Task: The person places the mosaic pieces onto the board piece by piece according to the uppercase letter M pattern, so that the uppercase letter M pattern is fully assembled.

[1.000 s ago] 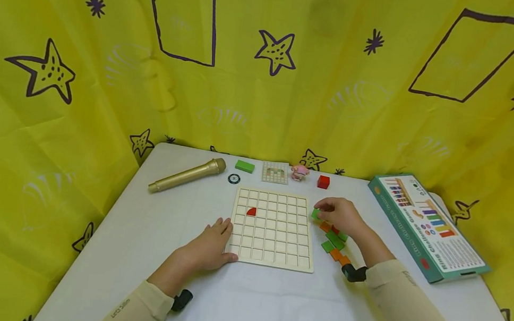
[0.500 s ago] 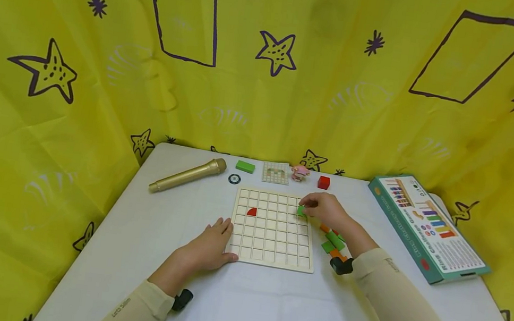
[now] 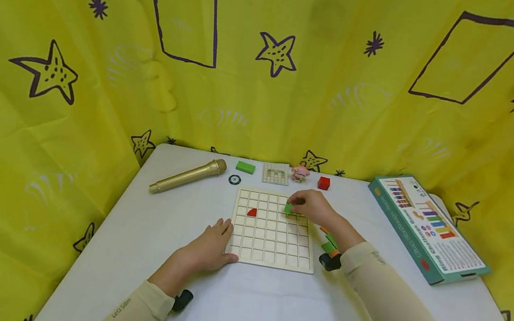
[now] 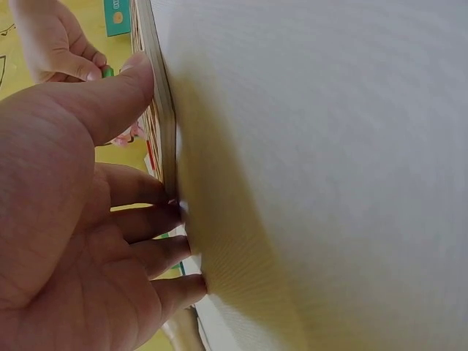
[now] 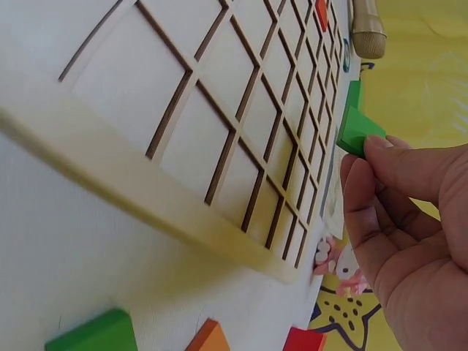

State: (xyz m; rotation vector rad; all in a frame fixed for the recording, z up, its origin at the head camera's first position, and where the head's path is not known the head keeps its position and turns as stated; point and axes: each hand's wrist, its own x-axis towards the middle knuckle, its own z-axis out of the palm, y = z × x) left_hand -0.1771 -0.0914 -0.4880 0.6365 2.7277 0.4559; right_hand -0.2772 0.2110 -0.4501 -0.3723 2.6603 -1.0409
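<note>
My right hand (image 3: 313,206) pinches a small green block (image 5: 358,131) between thumb and fingers. It holds the block over the upper right part of a pale wooden grid board (image 3: 271,239); whether the block touches the board I cannot tell. A red quarter-round piece (image 3: 252,212) lies in a cell at the board's upper left. My left hand (image 3: 209,245) rests at the board's left edge with its fingers extended, its thumb near the front left corner. In the left wrist view the thumb touches the board's edge and the fingertips (image 4: 191,287) meet the white table.
Green and orange blocks (image 3: 329,247) lie right of the board, partly behind my right wrist. Beyond the board are a gold microphone (image 3: 187,176), a round token (image 3: 234,179), a green block (image 3: 245,167), a pattern card (image 3: 276,173), a pink figurine (image 3: 300,173) and a red cube (image 3: 323,183). A game box (image 3: 429,227) stands far right.
My right hand has carried the green block leftward, from beside the loose blocks to above the grid board. The left hand has stayed at the board's edge.
</note>
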